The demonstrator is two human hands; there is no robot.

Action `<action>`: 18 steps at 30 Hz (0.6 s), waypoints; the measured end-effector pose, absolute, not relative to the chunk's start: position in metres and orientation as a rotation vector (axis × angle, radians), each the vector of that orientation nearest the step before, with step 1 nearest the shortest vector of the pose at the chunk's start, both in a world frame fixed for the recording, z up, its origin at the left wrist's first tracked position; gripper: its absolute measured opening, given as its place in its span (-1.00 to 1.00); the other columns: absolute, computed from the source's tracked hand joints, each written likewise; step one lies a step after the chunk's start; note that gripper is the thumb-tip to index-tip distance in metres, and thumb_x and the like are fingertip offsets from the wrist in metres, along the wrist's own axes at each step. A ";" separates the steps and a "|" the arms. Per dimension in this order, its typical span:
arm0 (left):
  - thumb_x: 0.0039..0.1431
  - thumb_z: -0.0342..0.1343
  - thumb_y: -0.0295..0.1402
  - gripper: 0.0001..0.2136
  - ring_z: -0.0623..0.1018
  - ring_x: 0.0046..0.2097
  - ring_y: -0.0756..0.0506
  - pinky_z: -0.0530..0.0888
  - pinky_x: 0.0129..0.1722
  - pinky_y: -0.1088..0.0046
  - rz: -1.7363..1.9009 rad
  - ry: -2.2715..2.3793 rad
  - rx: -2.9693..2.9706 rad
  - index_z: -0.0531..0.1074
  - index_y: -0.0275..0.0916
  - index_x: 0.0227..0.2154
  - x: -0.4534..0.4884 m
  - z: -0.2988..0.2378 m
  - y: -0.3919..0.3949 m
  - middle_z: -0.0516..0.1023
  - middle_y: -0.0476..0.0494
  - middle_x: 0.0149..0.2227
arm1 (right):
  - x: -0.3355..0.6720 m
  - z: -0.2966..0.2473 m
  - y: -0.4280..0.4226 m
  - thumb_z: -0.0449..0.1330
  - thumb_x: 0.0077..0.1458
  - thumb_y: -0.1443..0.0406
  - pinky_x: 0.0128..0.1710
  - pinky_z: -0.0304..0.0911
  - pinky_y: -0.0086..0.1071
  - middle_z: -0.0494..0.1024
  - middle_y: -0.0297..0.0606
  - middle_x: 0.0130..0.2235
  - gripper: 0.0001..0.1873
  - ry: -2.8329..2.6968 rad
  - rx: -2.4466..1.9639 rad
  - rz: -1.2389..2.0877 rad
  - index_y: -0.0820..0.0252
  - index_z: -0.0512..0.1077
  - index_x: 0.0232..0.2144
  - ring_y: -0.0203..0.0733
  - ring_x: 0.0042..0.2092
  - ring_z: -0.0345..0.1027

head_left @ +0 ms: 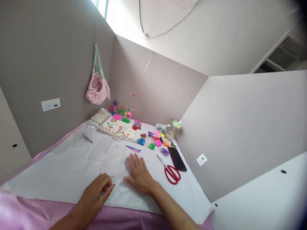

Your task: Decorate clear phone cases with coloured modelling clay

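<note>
Little room separates right hand (139,175) from clear case (113,161).

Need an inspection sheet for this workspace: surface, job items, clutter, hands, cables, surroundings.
Surface: white cover over pink cloth, creased near the hands.
Job items: two clear rectangular pieces lying side by side; nearer one ends close to the left hand, contact unclear.
Clutter: red-handled scissors beside a dark-screened phone; colored packets; bottle; tweezers.
Left hand: fingers curled, no held item visible.
Right hand: palm down, fingers spread, over the cover.
Cables: on the work surface, nothing seen; wall cable beyond the partition.
Surroundings: gray partitions; hanging pink bag.
</note>
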State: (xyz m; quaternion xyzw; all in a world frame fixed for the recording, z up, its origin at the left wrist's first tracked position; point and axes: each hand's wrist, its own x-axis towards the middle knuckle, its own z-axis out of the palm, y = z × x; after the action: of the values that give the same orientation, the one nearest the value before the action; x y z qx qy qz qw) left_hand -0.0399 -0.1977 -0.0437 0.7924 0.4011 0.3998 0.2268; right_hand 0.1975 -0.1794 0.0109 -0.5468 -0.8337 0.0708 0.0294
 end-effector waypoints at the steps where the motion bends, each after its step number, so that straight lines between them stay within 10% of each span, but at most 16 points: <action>1: 0.42 -0.07 -0.17 -0.69 0.46 -0.43 -0.06 0.41 -0.40 0.44 1.120 1.109 2.181 0.30 -0.15 -0.45 -0.040 -0.044 -0.198 0.41 0.03 -0.47 | 0.194 0.010 -0.183 0.02 0.28 -0.14 0.41 -0.28 0.17 -0.14 -0.08 0.48 -0.15 -2.661 -1.545 0.228 0.13 -0.04 0.43 0.11 0.49 -0.40; 8: 0.40 0.00 -0.25 -0.70 0.44 -0.48 -0.03 0.36 -0.46 0.48 1.145 1.033 2.309 0.25 -0.15 -0.50 -0.039 -0.052 -0.199 0.40 0.06 -0.51 | 0.206 0.014 -0.169 -0.14 0.39 -0.05 0.36 -0.29 0.32 -0.18 0.19 0.46 -0.22 -2.424 -1.944 0.146 0.38 -0.03 0.41 0.26 0.48 -0.39; 14: 0.38 0.00 -0.42 -0.73 0.45 -0.48 -0.03 0.32 -0.42 0.44 1.145 0.873 2.604 0.25 -0.16 -0.49 -0.040 -0.061 -0.199 0.42 0.06 -0.52 | 0.200 0.006 -0.182 0.01 0.34 -0.06 0.41 -0.35 0.18 -0.17 -0.19 0.49 -0.23 -2.762 -1.415 0.260 0.00 -0.11 0.44 0.04 0.49 -0.44; 18: 0.40 -0.03 -0.43 -0.72 0.43 -0.49 -0.02 0.32 -0.38 0.43 1.134 0.846 2.631 0.23 -0.17 -0.50 -0.041 -0.057 -0.201 0.40 0.07 -0.54 | 0.211 0.013 -0.170 -0.15 0.41 0.01 0.37 -0.27 0.30 -0.18 0.13 0.47 -0.29 -2.446 -1.970 0.187 0.29 -0.07 0.43 0.19 0.48 -0.40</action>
State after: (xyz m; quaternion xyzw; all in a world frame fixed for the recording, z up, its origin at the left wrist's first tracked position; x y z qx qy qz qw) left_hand -0.0412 -0.2010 -0.0566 0.8781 0.2823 0.3785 0.0772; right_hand 0.2112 -0.1704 0.0129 -0.6262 -0.7774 0.0596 -0.0021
